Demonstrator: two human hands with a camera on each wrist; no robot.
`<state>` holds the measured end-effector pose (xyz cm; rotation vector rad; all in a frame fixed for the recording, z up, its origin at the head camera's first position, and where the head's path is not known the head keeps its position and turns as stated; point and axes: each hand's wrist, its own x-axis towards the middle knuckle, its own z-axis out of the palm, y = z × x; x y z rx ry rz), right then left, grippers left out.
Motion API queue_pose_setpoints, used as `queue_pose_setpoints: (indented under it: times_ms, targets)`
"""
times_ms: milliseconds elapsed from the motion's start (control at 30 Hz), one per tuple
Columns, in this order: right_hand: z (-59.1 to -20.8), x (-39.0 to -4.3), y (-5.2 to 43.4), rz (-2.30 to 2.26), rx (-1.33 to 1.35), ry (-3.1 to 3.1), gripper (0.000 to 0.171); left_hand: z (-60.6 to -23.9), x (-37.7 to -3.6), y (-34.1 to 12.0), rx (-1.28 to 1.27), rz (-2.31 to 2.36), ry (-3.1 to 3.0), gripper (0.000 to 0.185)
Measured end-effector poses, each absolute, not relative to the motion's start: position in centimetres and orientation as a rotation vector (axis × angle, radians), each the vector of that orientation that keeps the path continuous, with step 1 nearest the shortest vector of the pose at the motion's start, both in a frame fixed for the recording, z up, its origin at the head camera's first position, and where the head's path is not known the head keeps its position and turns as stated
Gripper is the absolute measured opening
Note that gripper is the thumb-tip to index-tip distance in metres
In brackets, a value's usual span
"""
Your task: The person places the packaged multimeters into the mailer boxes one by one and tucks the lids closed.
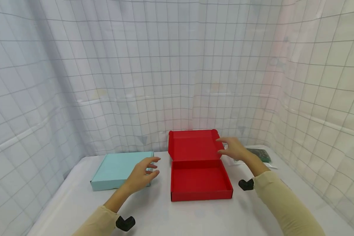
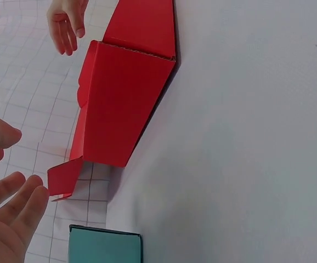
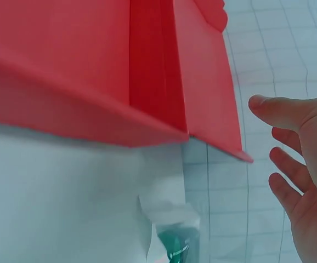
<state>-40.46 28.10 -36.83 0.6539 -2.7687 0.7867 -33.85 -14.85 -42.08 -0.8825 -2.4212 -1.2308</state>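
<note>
Head view lays it all out for you: the red cardboard box [image 1: 202, 195] sits on the white surface [image 1: 194, 219] between your hands, its lid [image 1: 194, 144] up and tilted back behind the tray. So, opened: that much is done, and the lid is not yet closed, which looks like the part left. Your right hand [image 1: 233, 148] hovers by the lid's right edge, thumb and fingers spread, grip wide, holding nothing; the right wrist view shows a gap between your fingertips and the card. Over on the other side, your left hand [image 1: 141, 173] hangs between the red box and the flat turquoise cardboard box [image 1: 121, 165], grip wide too, holding nothing. That turquoise box lies closed. Past your right wrist, a dark-green item in clear plastic wrapping [image 1: 259, 154] lies outside the red box, neither hand on it; exactly what it is, you can't tell from here.

Now the surface: pale, with soft shadows under your forearms. Your beige sleeves [image 1: 283, 200] reach in from both sides, a small black piece [image 1: 125, 223] by each cuff. And the room? Creased white curtains with a thin dark grid [image 1: 177, 65] wall you in behind and on both sides.
</note>
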Motion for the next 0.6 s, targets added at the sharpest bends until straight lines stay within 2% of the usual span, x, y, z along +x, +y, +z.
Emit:
queue_pose_setpoints:
  times_ms: [400, 600]
  targets:
    - [-37.3, -41.1, 32.4, 0.746, 0.533, -2.836, 0.056, -42.6, -33.3, -13.1, -0.848, -1.310, -2.503, 0.040]
    - [-37.5, -41.1, 34.2, 0.776, 0.514, -2.861, 0.058, -43.0, -32.9, -11.9, -0.795, -1.442, -2.525, 0.047]
